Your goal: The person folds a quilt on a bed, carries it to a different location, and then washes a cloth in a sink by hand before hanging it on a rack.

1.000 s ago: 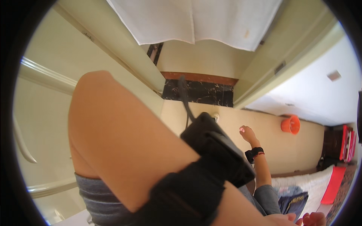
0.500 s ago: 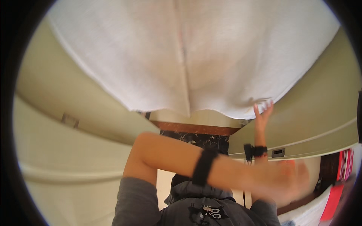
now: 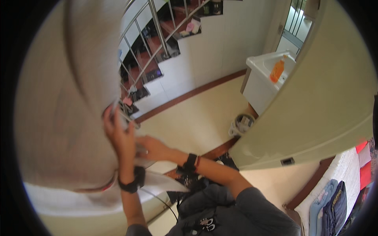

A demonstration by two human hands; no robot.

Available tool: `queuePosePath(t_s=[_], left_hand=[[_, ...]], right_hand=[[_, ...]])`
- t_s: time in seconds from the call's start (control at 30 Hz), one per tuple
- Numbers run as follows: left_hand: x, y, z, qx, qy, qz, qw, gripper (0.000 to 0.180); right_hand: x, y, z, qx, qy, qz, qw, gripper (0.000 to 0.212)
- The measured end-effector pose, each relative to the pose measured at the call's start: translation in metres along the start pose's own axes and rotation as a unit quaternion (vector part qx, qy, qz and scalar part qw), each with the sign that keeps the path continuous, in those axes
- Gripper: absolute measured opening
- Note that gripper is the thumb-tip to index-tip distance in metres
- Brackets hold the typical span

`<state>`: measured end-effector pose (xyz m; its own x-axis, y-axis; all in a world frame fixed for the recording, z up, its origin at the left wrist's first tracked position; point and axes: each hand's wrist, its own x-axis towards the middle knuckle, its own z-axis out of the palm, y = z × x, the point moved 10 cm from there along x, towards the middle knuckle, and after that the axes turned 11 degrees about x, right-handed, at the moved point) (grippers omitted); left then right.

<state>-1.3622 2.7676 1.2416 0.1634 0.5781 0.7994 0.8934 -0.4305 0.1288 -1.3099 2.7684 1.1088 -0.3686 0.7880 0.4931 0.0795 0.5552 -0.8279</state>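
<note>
A whitish cloth curtain [image 3: 59,118] hangs down the left side, pulled aside from the doorway and bunched near its right edge. My left hand [image 3: 120,131] grips that edge, fingers curled round a fold. Just to its right and slightly lower, my right hand [image 3: 155,149] has its fingers closed on a pale part of the same cloth; motion blurs the fingertips. Both wrists carry black bands. Below my hands a loose corner of the curtain [image 3: 165,182] trails out to the right.
A pale door [image 3: 315,98] stands at the right. Beyond the doorway are stairs with a metal railing [image 3: 157,29], a white washbasin [image 3: 256,65] with an orange bottle [image 3: 277,70], and a small bin [image 3: 244,122]. Folded clothes [image 3: 328,208] lie on a bed at lower right.
The curtain, spread across the doorway before, is now drawn to the left, showing the stairs and basin. Both hands have come together at its edge, and the view has turned.
</note>
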Motion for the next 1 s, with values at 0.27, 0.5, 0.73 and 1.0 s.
queuePosePath(t_s=[0.27,0.5,0.73,1.0], left_hand=[[0.019,-0.145,0.028,0.183,-0.035,-0.374,0.908,0.062],[-0.036,-0.268,0.101,0.201,0.090,-0.463,0.858,0.034],[-0.163,-0.284,0.398,-0.074,0.197,-0.677,0.705,0.024],[-0.033,-0.186,0.602,-0.238,-0.089,-0.725,0.640,0.022]], right_hand=[[0.002,0.195,0.005,-0.008,-0.298,0.161,0.941,0.037],[0.011,0.404,-0.172,0.083,-0.230,0.133,0.960,0.030],[-0.166,0.612,-0.392,-0.409,-0.176,0.337,0.830,0.015],[-0.271,0.646,-0.421,-0.322,-0.331,0.416,0.783,0.016]])
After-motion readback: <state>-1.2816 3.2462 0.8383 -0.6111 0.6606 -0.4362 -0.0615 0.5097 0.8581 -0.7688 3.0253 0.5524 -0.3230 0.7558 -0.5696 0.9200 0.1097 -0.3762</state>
